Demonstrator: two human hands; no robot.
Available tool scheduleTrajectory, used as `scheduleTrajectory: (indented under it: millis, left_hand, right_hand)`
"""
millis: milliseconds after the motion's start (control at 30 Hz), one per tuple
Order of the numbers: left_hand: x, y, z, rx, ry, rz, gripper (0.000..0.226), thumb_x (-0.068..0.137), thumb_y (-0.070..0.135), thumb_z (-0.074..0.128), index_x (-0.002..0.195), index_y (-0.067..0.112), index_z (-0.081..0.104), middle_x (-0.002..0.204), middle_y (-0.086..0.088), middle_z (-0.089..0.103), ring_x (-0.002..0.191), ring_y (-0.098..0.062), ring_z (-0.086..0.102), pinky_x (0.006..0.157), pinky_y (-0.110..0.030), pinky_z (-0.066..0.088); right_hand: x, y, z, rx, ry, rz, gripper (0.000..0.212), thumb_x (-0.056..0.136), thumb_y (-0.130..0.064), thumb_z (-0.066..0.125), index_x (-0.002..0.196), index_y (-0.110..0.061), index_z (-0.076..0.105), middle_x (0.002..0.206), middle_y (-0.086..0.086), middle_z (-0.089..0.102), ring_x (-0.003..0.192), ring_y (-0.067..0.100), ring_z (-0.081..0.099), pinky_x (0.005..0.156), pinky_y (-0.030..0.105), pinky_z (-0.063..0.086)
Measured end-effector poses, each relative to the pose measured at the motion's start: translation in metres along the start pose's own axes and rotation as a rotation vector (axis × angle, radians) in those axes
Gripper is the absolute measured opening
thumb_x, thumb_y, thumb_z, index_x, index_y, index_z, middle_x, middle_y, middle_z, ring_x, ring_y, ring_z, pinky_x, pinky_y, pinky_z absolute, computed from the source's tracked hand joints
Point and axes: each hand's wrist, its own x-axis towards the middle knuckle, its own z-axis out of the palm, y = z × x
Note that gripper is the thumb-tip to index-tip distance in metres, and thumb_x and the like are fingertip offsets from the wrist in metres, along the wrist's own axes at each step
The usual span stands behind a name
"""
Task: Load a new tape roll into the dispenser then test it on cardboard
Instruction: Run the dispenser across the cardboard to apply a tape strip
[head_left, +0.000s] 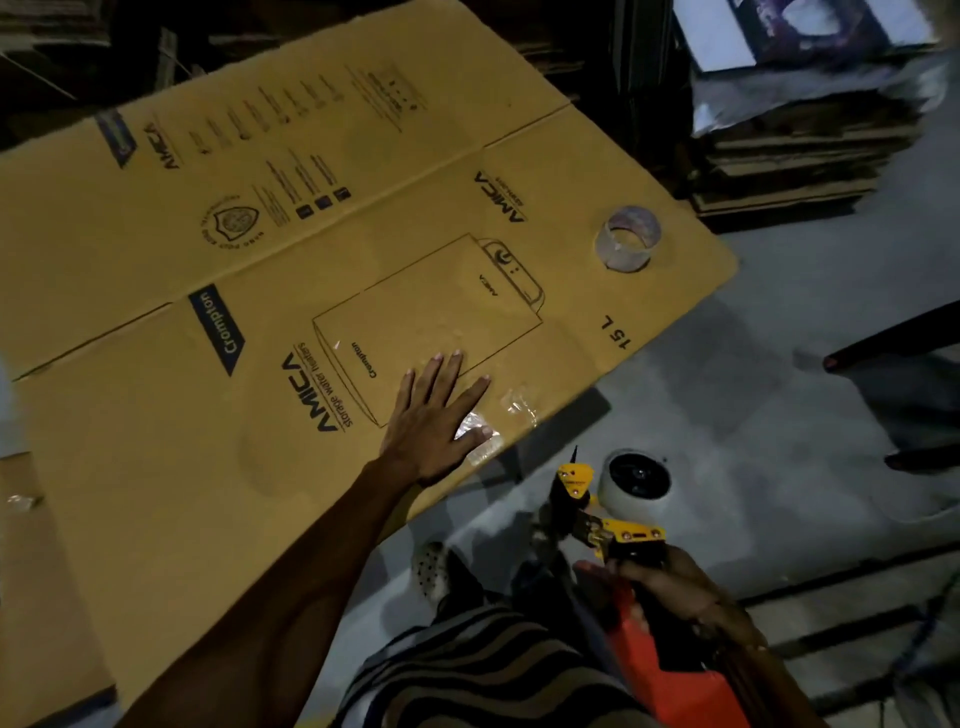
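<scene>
Flattened cardboard box (218, 291) lies on grey floor (779, 374), filling left and centre; left hand (431, 421) flat on it, fingers straight and spread, pressing a crinkled strip of clear tape (480, 434) stuck near the cardboard's near-right edge; thumb lies over the strip. Right hand (680, 597) at near right, fingers wrapped round the orange handle of tape dispenser (618, 540); dispenser held off the cardboard, above the floor; yellow and black frame, w/ a tape roll (635, 480) mounted on its far end. An almost bare clear core (627, 238) stands on the cardboard's far-right corner, well apart from both hands. Stack of flat cartons (789, 156) at far right.
</scene>
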Motion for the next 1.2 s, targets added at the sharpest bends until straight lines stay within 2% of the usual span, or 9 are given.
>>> scheduleTrajectory:
  millis: [100,233,333,433,633,833,967,1100,1200]
  left_hand:
    - [0.001,0.008,-0.011,-0.041,-0.003,-0.037,0.071,0.095,0.066,0.039,0.158,0.038,0.022,0.17,-0.004,-0.007,0.156,-0.03,-0.007,0.123,-0.049,-0.003]
    - [0.005,0.021,-0.03,-0.119,0.028,-0.058,0.052,0.097,0.049,0.054,0.146,0.03,0.05,0.166,-0.004,0.024,0.151,-0.032,0.015,0.119,-0.046,0.019]
    - [0.007,0.031,-0.044,-0.395,0.027,0.019,0.031,0.099,0.033,0.06,0.127,0.021,0.068,0.138,-0.004,0.058,0.13,-0.027,0.047,0.106,-0.041,0.041]
    - [0.006,0.041,-0.06,-0.686,-0.041,0.064,0.023,0.1,0.019,0.06,0.116,0.01,0.074,0.117,-0.008,0.073,0.111,-0.022,0.066,0.095,-0.031,0.049]
    - [-0.007,0.057,-0.084,-1.284,-0.311,-0.104,0.039,0.106,0.028,0.045,0.115,-0.001,0.069,0.094,-0.005,0.072,0.086,-0.013,0.068,0.077,-0.016,0.055]
    - [-0.016,0.042,-0.112,-1.21,-0.31,-0.084,0.05,0.106,0.039,0.038,0.127,0.002,0.065,0.111,-0.01,0.067,0.093,-0.013,0.065,0.07,-0.013,0.052]
    - [-0.016,0.03,-0.127,-1.154,-0.248,-0.158,0.052,0.104,0.05,0.037,0.122,0.013,0.068,0.115,-0.003,0.066,0.101,-0.017,0.062,0.084,-0.027,0.05]
    - [-0.009,0.016,-0.139,-1.11,-0.153,-0.301,0.064,0.099,0.063,0.039,0.138,0.018,0.061,0.14,-0.009,0.059,0.115,-0.027,0.061,0.085,-0.033,0.048]
    - [-0.002,0.002,-0.151,-1.106,-0.152,-0.441,0.071,0.095,0.071,0.038,0.135,0.018,0.062,0.125,-0.012,0.062,0.109,-0.033,0.065,0.084,-0.037,0.053]
  right_hand:
    - [-0.012,-0.016,-0.013,0.025,-0.022,-0.045,0.009,0.091,0.002,0.066,0.098,0.007,0.068,0.046,0.007,0.054,0.032,0.018,0.049,0.034,0.022,0.041]
    - [-0.021,-0.026,-0.02,0.025,-0.105,-0.067,0.017,0.094,-0.009,0.066,0.109,-0.002,0.071,0.055,0.008,0.048,0.039,0.016,0.044,0.043,0.024,0.037]
    - [-0.032,-0.033,-0.024,0.048,-0.171,-0.086,0.014,0.094,-0.012,0.067,0.101,-0.004,0.074,0.062,0.015,0.042,0.041,0.018,0.038,0.044,0.024,0.031]
    - [-0.047,-0.043,-0.02,0.049,-0.202,-0.107,0.023,0.082,-0.022,0.072,0.096,-0.003,0.077,0.063,0.017,0.043,0.039,0.019,0.04,0.041,0.022,0.032]
    - [-0.065,-0.067,-0.016,0.093,-0.208,-0.086,0.02,0.099,-0.008,0.057,0.111,0.006,0.064,0.057,0.012,0.041,0.034,0.017,0.036,0.036,0.018,0.032]
    - [-0.062,-0.097,-0.011,-0.032,-0.23,-0.158,0.029,0.098,-0.014,0.06,0.119,0.006,0.061,0.062,0.013,0.049,0.039,0.02,0.044,0.039,0.022,0.036]
    - [-0.055,-0.129,0.0,-0.148,-0.249,-0.237,0.028,0.098,-0.013,0.061,0.119,0.005,0.059,0.063,0.013,0.051,0.041,0.02,0.048,0.041,0.024,0.04]
    - [-0.034,-0.161,0.017,-0.214,-0.271,-0.311,0.023,0.098,-0.011,0.062,0.117,0.001,0.061,0.059,0.009,0.049,0.042,0.017,0.047,0.043,0.024,0.041]
    - [-0.012,-0.187,0.027,-0.307,-0.296,-0.378,0.017,0.096,-0.012,0.064,0.11,-0.002,0.064,0.061,0.009,0.052,0.044,0.017,0.051,0.047,0.026,0.043]
